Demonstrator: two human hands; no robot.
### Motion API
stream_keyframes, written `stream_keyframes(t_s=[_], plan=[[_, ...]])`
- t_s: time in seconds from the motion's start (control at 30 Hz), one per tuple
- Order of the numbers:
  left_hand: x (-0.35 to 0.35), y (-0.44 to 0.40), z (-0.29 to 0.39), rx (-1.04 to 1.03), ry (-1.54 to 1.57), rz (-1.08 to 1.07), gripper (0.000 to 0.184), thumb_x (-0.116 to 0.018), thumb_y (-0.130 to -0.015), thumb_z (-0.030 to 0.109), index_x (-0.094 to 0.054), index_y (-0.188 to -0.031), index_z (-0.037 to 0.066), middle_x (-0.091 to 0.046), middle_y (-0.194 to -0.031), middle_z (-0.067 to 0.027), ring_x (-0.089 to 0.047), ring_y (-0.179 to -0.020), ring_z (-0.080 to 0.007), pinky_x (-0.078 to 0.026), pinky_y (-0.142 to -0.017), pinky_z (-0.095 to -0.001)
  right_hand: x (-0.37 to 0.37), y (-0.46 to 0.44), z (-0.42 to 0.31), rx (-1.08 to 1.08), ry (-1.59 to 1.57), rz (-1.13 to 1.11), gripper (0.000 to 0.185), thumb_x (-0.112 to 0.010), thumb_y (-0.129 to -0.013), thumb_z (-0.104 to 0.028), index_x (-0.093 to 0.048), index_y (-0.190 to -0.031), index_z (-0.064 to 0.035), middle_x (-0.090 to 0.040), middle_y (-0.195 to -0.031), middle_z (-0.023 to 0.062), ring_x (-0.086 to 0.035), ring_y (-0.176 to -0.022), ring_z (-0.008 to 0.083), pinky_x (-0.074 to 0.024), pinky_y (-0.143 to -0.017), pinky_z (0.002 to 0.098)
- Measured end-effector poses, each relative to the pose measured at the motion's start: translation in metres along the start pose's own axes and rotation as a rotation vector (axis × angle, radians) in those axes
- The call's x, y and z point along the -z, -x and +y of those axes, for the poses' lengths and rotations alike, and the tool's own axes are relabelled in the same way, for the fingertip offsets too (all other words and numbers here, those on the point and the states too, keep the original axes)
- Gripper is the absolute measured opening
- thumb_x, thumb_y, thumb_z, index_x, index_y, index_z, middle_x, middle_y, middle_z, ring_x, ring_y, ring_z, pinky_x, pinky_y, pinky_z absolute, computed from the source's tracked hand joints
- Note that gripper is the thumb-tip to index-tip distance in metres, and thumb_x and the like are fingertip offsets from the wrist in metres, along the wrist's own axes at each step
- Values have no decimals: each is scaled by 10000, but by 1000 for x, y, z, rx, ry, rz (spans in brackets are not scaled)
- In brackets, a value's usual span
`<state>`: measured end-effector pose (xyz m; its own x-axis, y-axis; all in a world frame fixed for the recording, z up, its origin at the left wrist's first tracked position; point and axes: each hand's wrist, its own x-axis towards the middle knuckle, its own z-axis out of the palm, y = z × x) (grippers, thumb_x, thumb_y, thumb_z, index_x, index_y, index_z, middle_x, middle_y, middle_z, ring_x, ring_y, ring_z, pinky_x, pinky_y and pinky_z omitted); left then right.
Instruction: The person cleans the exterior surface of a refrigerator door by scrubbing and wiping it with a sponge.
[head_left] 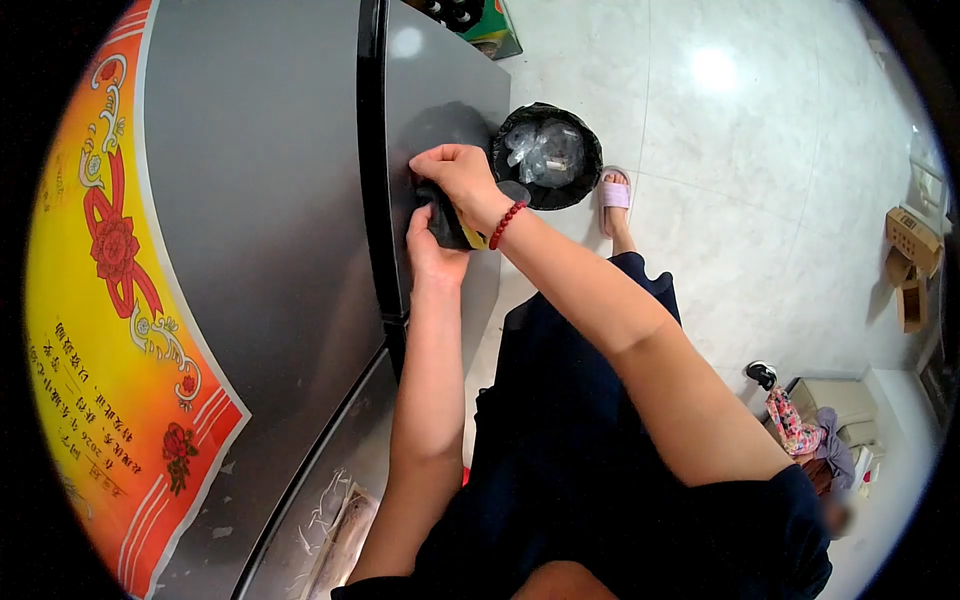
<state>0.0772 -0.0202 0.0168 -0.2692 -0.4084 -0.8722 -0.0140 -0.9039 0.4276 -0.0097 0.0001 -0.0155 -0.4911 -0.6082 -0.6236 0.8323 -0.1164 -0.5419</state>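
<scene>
A dark, soft-looking piece, perhaps cloth, with a yellow edge point(447, 217) is bunched between my two hands, close against the grey refrigerator door point(430, 110). My left hand point(437, 252) grips it from below, thumb along its side. Above, my right hand point(462, 180) has its fingers bent and pinched together at the top of the piece, near the door's black edge strip point(371, 180). What the right fingertips hold is partly hidden. A red bead bracelet point(507, 224) circles my right wrist.
A black-lined trash bin point(598, 165) with clear plastic inside stands beside the refrigerator. My foot in a pink slipper point(615, 190) is next to it. A red and yellow poster point(110, 330) covers the left door. Cardboard boxes point(912, 245) and a seated person point(800, 430) are at right.
</scene>
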Motion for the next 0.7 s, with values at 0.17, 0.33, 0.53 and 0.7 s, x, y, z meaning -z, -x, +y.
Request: stream_keyframes(t_s=[0.17,0.33,0.53,0.7], plan=[[3,-2,1,27,17,35,371,-416,-887,280,-516,-1199,107,-572,-1199,-61,-515,-1139,-238,-384,-973,-445,-5,-2,0,-24,126,147,147,-709,-725,-132,-668,-763,4,-653,-725,65,-583,-660,124,-475,-629,277],[5,-2,1,43,25,48,356,-429,-883,279,-533,-1179,113,-594,-1171,-42,-539,-1111,-222,-417,-940,-421,-5,-5,-1,-68,149,105,135,-686,-729,-129,-656,-745,1,-654,-734,66,-590,-671,130,-479,-646,289],[9,-7,-1,21,0,15,412,-358,-923,335,-464,-1254,115,-501,-1267,-93,-454,-1189,-269,-347,-990,-493,-13,-4,-1,-41,261,86,110,-623,-777,-105,-619,-767,5,-597,-717,22,-521,-652,100,-440,-606,253],[4,-1,1,22,-21,-12,406,-349,-920,337,-477,-1229,108,-516,-1245,-83,-473,-1164,-271,-365,-966,-493,-13,-2,3,1,292,63,100,-593,-796,-95,-599,-787,4,-569,-721,1,-484,-658,78,-415,-597,225]])
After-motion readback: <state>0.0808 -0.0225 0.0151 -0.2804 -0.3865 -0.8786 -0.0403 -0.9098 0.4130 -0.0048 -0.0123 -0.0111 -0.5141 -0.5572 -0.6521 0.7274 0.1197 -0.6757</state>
